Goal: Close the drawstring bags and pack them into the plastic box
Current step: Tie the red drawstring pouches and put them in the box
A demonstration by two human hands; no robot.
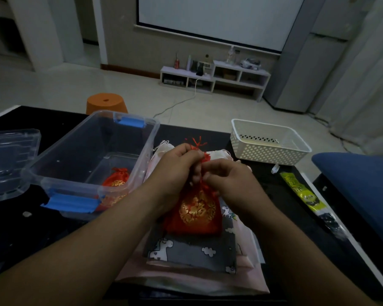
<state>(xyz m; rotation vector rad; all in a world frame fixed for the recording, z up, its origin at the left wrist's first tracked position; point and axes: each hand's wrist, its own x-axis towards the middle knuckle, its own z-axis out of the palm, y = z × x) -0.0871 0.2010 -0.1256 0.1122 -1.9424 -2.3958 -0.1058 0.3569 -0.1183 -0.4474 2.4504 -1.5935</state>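
Note:
A red drawstring bag (196,212) with a gold emblem stands on a pile of flat bags in the middle of the black table. My left hand (175,171) pinches its gathered neck and red cord, whose tassel sticks up above the fingers. My right hand (226,182) grips the cord just right of the neck. Under it lie a grey bag with white animals (192,252) and pink bags (248,274). A clear plastic box (60,171) with blue latches sits to the left, holding another red bag (116,178).
The box's clear lid (9,160) lies at the far left. A white perforated basket (267,141) stands at the back right of the table. A yellow-green packet (301,191) lies near the right edge, beside a blue seat (358,184). An orange stool (106,103) is behind the table.

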